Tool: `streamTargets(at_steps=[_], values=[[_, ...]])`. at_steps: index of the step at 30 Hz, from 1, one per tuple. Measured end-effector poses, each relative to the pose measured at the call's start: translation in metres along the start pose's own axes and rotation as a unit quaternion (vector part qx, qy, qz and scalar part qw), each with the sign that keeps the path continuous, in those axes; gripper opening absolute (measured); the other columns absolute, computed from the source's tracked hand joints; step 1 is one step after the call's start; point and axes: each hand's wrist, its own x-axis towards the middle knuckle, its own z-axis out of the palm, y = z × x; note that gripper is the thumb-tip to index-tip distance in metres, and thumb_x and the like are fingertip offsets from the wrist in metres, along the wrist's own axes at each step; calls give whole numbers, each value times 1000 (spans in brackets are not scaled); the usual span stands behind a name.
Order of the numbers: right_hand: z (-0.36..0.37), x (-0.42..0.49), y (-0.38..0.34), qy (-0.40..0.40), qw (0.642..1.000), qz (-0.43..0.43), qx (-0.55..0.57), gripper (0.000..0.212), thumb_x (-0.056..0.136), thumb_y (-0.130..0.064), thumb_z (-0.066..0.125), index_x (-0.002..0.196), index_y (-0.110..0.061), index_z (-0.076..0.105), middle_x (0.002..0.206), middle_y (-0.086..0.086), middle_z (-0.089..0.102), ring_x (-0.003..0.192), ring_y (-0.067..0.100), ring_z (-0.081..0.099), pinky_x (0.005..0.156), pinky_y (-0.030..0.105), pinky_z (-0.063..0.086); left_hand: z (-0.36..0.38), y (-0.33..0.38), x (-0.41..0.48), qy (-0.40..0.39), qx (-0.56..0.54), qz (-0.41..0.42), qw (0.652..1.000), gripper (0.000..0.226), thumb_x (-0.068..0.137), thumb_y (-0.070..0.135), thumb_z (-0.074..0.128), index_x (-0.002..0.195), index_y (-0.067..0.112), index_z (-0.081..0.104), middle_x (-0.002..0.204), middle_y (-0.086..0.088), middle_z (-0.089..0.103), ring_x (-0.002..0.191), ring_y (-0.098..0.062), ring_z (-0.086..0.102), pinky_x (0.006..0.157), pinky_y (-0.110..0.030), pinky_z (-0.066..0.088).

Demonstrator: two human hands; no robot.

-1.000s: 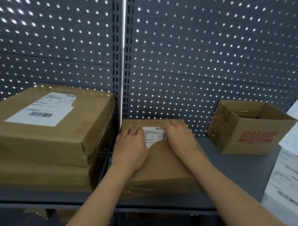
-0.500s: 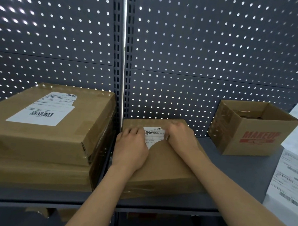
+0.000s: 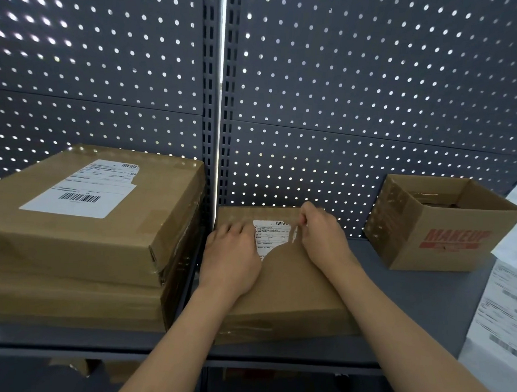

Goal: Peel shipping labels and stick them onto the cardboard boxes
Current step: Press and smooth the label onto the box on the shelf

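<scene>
A flat cardboard box [image 3: 292,286] lies on the grey shelf in the middle of the head view. A white shipping label [image 3: 272,235] sits on its top near the far edge. My left hand [image 3: 231,254] lies flat on the box with straight fingers and covers the label's left part. My right hand [image 3: 323,237] is at the label's right side. Its fingers are curled and pinch the label's right edge, where a thin white strip stands up a little from the box.
Two stacked cardboard boxes [image 3: 125,234] stand at the left, the upper one bearing a large label [image 3: 83,188]. An open box printed MAKEUP [image 3: 445,233] stands at the right. White label sheets [image 3: 507,310] lie at the far right edge. A perforated dark panel [image 3: 344,96] closes the back.
My right hand has lifted from lying flat on the label; its fingers have curled at the label's right edge, which now stands up slightly. My left hand has stayed in place.
</scene>
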Motion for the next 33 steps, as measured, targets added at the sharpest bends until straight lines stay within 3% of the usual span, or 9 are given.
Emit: streamTargets(at_steps=[4,9,12,15,19,21,25,33], values=[[-3,0,-8,-31,993,-44,-102,16,82,6,44,85,-10,42,84,6,57,78,26,54,64,39,46,0,0,0,-3,2,0,1000,34,98,26,41,129,19,53,127,2,57,119,-24,47,101,-39,38],[-1,1,-13,-36,984,-71,-162,25,80,7,47,86,-13,33,79,2,48,75,23,51,53,32,33,1,1,1,-4,8,-2,1000,34,98,26,42,128,18,53,127,1,57,120,-24,46,101,-39,37],[0,1,-14,-37,980,-75,-183,23,80,7,47,87,-13,36,83,2,53,73,21,48,52,31,32,1,1,1,-6,10,-4,1000,32,98,27,42,126,18,54,127,1,57,120,-24,45,101,-39,36],[1,2,-14,-29,977,-86,-193,19,80,6,46,88,-11,46,84,3,60,76,22,57,52,31,34,0,2,1,-6,17,-4,1000,34,98,27,41,128,17,53,128,0,57,121,-25,45,102,-40,36],[1,3,-14,-28,983,-77,-163,20,81,5,48,94,-9,53,86,4,61,82,25,58,55,34,40,0,1,1,-10,14,-5,1000,32,98,27,42,126,18,53,126,1,57,120,-25,46,102,-39,36],[0,2,-12,-24,993,-60,-102,16,79,4,48,89,-8,51,83,6,59,80,27,55,58,37,45,1,1,1,-9,12,-5,1000,32,97,28,42,126,18,54,126,1,57,120,-25,46,102,-39,35],[-4,-1,-2,16,999,18,46,18,78,10,39,82,-6,47,77,6,54,73,26,49,61,39,40,0,1,0,-14,7,-4,1000,36,99,28,40,132,18,51,130,0,55,122,-25,45,103,-39,34],[-6,-3,-7,6,999,-29,20,18,80,9,45,83,-8,51,74,1,53,72,24,50,57,39,45,-2,1,0,-25,2,-6,1000,41,99,31,39,137,17,48,135,0,53,128,-25,42,106,-41,34]])
